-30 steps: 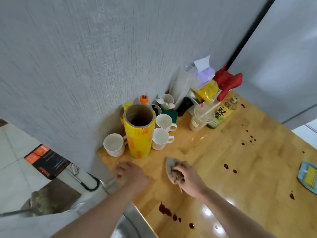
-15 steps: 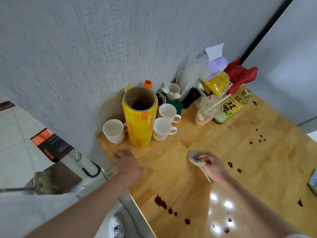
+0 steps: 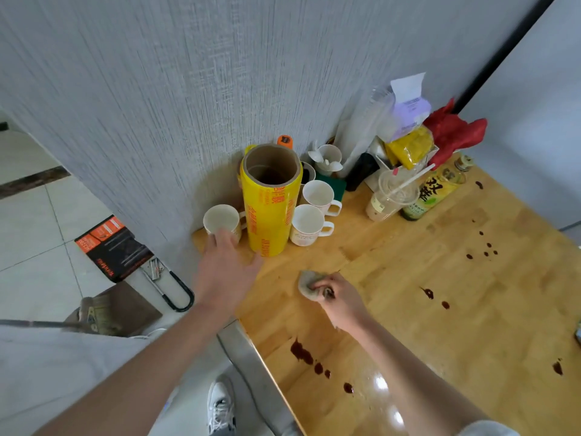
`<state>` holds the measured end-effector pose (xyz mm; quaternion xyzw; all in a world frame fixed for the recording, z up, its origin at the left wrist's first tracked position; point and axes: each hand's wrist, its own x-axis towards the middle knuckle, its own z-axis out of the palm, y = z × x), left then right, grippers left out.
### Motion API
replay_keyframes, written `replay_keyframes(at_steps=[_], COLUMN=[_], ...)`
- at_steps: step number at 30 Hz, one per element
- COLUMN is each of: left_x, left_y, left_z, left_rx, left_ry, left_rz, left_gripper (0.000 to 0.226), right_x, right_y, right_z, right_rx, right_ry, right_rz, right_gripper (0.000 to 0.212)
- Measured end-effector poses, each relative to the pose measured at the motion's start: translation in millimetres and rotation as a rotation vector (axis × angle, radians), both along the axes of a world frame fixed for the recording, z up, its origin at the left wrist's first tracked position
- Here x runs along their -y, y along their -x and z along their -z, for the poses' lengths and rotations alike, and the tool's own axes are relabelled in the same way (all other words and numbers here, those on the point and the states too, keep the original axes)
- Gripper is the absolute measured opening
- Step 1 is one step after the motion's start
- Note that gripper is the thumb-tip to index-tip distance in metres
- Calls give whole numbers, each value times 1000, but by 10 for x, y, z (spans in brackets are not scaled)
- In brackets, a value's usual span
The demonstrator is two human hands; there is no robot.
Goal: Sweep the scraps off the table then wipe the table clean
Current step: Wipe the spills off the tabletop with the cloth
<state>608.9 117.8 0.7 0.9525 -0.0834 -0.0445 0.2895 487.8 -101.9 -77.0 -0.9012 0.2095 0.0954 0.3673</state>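
I see the right hand (image 3: 338, 298) knuckles-up, fingers curled and bunched round the grey cloth (image 3: 307, 282), pressing it flat on the wooden table (image 3: 408, 278) just in front of the yellow film roll (image 3: 270, 212) and a little to its right. Left hand (image 3: 224, 265) reaches out flat, fingers loosely spread and holding nothing, fingertips at the mug (image 3: 221, 220) just left of the roll, near the table's left corner edge. Bare wood runs right of the cloth; dark spots (image 3: 306, 355) sit well in front of the roll by the near metal edge (image 3: 251, 357), more (image 3: 435, 298) well to its right.
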Motion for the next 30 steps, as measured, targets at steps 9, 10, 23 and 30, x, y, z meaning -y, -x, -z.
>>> replay_keyframes(at_steps=[9, 10, 23, 30], left_x=[175, 218, -91, -85], left_y=[-736, -746, -976, -1073], left_z=[-657, -634, -1095, -1271], left_rx=[-169, -173, -71, -66], left_ry=[466, 458, 573, 555], left_rz=[255, 261, 332, 360], left_gripper=[120, 118, 109, 106], right_x=[-367, -466, -567, -803], right_y=[-174, -158, -533, -834], right_z=[71, 101, 205, 119], right_rx=[49, 43, 100, 141], right_ry=[-8, -2, 112, 102], right_rz=[55, -48, -114, -263], right_gripper=[26, 29, 46, 43])
